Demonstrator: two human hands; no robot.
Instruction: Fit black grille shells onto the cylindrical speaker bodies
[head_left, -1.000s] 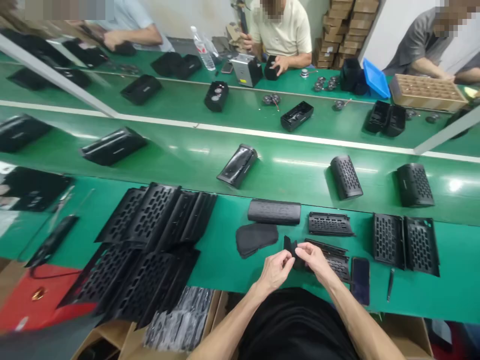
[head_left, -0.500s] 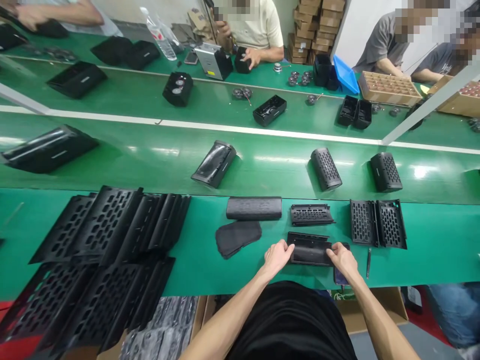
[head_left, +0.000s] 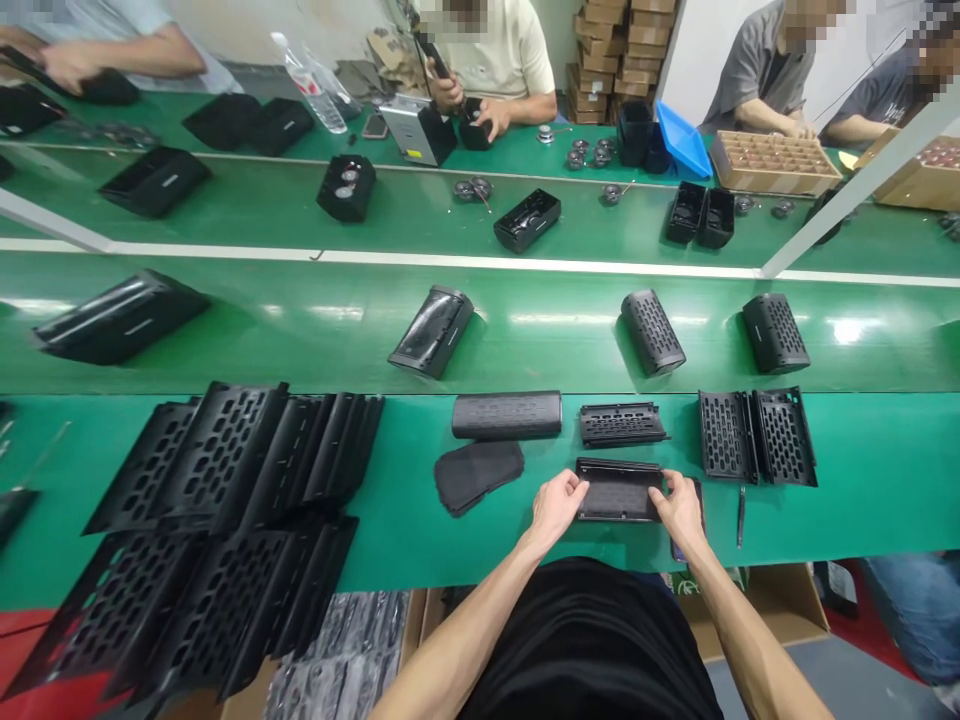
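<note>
Gripping a black panel (head_left: 619, 497) by its two ends – clamped on the left end with the left hand (head_left: 559, 503), on the right end with the right hand (head_left: 681, 512), with both thumbs laid over the inner side. Holding it hollow side up, lengthwise across the body, at the near part of the green tabletop (head_left: 517, 545). Perhaps lined inside with a thin dark sheet, though too dark there to say for sure.

Partly covering a phone (head_left: 678, 550) with the right hand; just right of that, a slim pen (head_left: 742, 517). Just beyond the held piece, a slotted panel (head_left: 624, 423), and farther right, two upright-patterned grilles (head_left: 727, 436) side by side. To the left of the left hand, a few overlapping dark sheets (head_left: 478, 474), with a rounded grille cover (head_left: 507, 415) right behind them. Well apart at far left, a large spread of stacked grilles (head_left: 214, 450).

Across the green strip (head_left: 540, 360) behind, several black speaker housings (head_left: 653, 332), spaced apart. Beyond those – on the far side – a person in a pale shirt (head_left: 502, 60), holding a tool and a small black box (head_left: 474, 125).
</note>
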